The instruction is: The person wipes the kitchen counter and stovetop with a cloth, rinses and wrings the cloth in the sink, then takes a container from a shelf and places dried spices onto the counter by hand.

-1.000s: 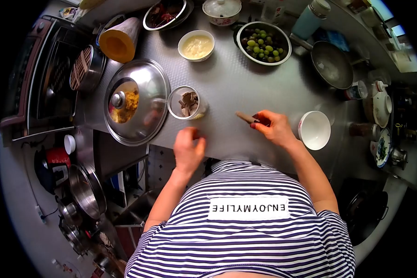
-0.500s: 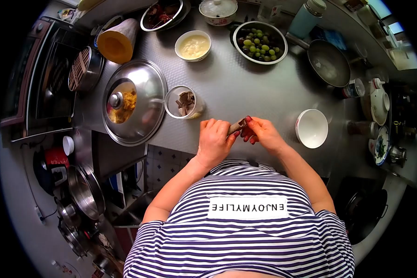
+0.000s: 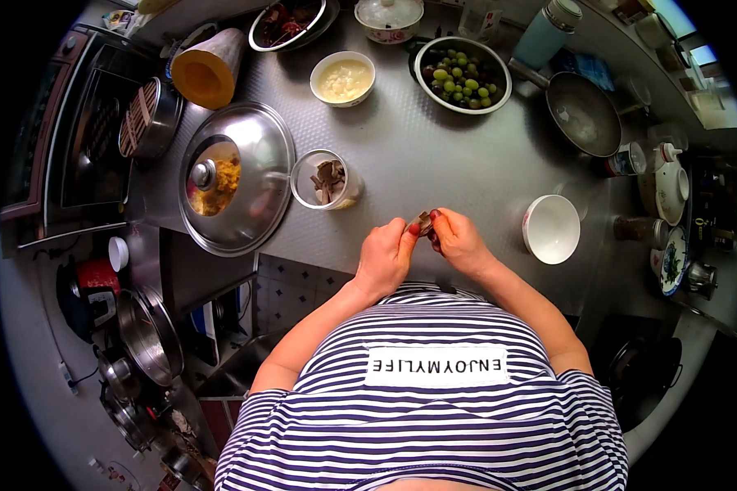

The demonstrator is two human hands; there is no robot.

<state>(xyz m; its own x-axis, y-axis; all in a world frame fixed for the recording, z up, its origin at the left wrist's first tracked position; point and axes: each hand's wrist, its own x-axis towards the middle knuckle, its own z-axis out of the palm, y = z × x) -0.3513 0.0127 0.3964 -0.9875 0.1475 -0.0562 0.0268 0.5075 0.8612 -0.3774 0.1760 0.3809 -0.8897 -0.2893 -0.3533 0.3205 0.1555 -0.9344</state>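
Observation:
A small brown bark-like piece (image 3: 423, 220) is pinched between my two hands at the counter's near edge. My left hand (image 3: 385, 258) is closed on it, thumb on top. From the other side my right hand (image 3: 460, 243) grips its end, with the fingertips curled in and partly hidden. Just left of my hands stands a clear plastic cup (image 3: 301, 182) with similar brown pieces (image 3: 329, 181) inside. To the right sits a white bowl (image 3: 551, 229) with nothing visible in it.
A large steel lid (image 3: 262, 164) lies at the left, beside a cut pumpkin (image 3: 201, 80). Farther back are a bowl of pale yellow food (image 3: 342, 80), a steel bowl (image 3: 418, 69) of grapes (image 3: 465, 80) and a frying pan (image 3: 583, 114). Dishes and jars line the right.
Both hands have drawn closer together around the brown piece. My left hand has turned and shifted slightly right, its thumb now pressing near the end; less of the piece shows.

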